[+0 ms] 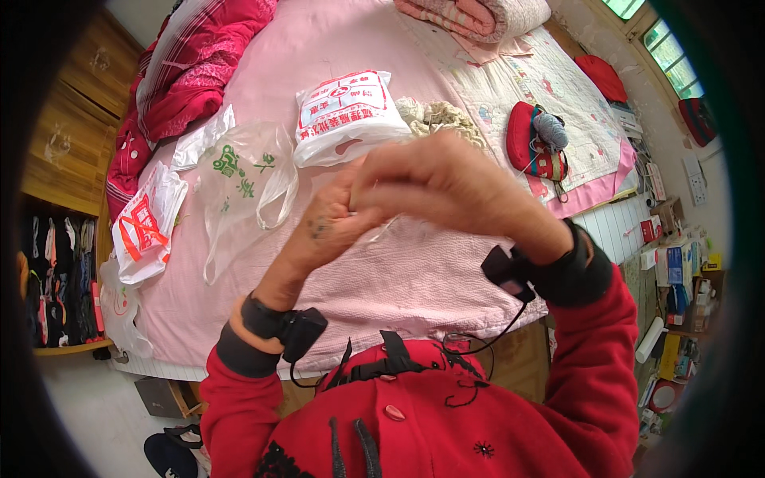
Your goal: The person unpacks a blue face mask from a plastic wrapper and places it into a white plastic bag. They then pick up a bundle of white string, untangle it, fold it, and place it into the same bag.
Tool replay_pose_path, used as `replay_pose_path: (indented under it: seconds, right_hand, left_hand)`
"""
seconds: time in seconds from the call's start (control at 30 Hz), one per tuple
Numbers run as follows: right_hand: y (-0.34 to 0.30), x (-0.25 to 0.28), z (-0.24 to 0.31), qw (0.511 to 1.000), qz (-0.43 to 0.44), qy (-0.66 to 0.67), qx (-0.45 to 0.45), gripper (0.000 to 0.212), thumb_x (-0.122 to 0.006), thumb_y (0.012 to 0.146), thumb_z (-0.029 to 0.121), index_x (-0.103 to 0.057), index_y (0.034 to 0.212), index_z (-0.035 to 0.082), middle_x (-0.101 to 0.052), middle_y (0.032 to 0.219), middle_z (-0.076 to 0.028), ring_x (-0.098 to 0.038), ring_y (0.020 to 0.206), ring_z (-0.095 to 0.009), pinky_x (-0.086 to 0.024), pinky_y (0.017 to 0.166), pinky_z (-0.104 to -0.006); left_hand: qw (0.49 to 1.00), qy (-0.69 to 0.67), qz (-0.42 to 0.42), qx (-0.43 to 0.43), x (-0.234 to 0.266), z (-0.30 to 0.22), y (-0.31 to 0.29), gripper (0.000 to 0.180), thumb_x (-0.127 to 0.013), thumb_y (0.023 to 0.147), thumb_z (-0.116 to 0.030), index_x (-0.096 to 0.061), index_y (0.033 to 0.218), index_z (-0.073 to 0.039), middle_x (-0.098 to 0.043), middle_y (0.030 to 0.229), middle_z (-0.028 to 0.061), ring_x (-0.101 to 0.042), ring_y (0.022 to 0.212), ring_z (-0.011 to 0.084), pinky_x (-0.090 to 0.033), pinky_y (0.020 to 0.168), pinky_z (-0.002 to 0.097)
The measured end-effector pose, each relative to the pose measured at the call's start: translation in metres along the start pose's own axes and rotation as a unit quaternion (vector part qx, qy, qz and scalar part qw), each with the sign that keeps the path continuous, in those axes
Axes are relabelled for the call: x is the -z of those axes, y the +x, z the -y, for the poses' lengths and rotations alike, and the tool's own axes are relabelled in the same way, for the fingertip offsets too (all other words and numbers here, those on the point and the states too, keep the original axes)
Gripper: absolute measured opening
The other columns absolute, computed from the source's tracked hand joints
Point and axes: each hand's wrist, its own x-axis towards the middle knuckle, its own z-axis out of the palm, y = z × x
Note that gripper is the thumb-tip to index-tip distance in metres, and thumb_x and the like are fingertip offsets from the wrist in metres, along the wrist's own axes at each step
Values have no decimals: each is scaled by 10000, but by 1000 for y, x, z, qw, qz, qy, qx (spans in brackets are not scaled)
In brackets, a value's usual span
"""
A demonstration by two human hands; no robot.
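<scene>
My left hand (323, 227) and my right hand (458, 187) meet above the bed, fingers curled toward each other. Motion blurs the right fingers, and what lies between the hands is mostly hidden. A thin pale strand (386, 231) shows just below them, too small to name surely. Beyond the hands sits a filled white plastic bag (343, 119) with red print. Next to it lies a loose heap of cream yarn (446, 119). Wide bands with small dark devices circle both my wrists.
The bed has a pink cover (335, 319). A clear plastic bag (239, 191) and a red-and-white bag (146, 227) lie left. On the right, a grey-blue yarn ball (551, 131) rests on a red pouch (522, 135). A rolled quilt (486, 16) and red bedding (187, 72) lie farther back.
</scene>
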Motion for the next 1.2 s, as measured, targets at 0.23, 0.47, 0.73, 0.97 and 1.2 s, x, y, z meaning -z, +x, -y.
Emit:
replay_pose_path:
  seconds: [0.23, 0.47, 0.73, 0.97, 1.2]
  right_hand:
    - [-39, 41, -71, 953, -18, -266, -147, 197, -601, 753, 252, -613, 841, 76, -608, 719, -112, -588, 697, -286, -452, 616, -379]
    - [-125, 116, -153, 874, -283, -173, -355, 130, -537, 769, 120, -603, 860, 56, -568, 616, -72, -565, 585, -138, -438, 534, -268]
    - [-139, 171, -136, 837, -529, -71, -126, 160, -492, 874, 123, -593, 977, 53, -596, 806, -9, -573, 670, -70, -458, 595, -188]
    - [-146, 171, -124, 851, -480, -132, -167, 168, -476, 869, 107, -591, 984, 66, -600, 841, -7, -569, 753, -76, -446, 655, -202]
    - [-116, 56, -151, 965, -150, -124, -177, 177, -489, 797, 113, -596, 921, 48, -574, 627, -84, -584, 591, -179, -465, 548, -315]
  left_hand:
    - [992, 90, -64, 67, 21, 11, -4, 292, -479, 889, -269, -586, 743, -40, -515, 604, -19, -461, 541, 46, -356, 485, 180]
    - [939, 39, -337, 63, 108, 11, -50, 259, -491, 872, -245, -568, 672, -99, -522, 625, -34, -448, 532, 29, -316, 450, 151]
    - [923, -24, -381, -47, 147, -8, -71, 326, -456, 895, -343, -559, 783, -54, -514, 665, 1, -390, 520, 14, -221, 398, 142]
    - [914, -57, -397, -61, 169, -19, -95, 288, -433, 907, -268, -568, 906, -13, -522, 719, 25, -309, 472, 28, -219, 399, 160]
    - [905, -51, -416, -67, 171, -27, -107, 295, -417, 908, -256, -554, 932, 4, -523, 746, 39, -292, 456, 34, -219, 398, 161]
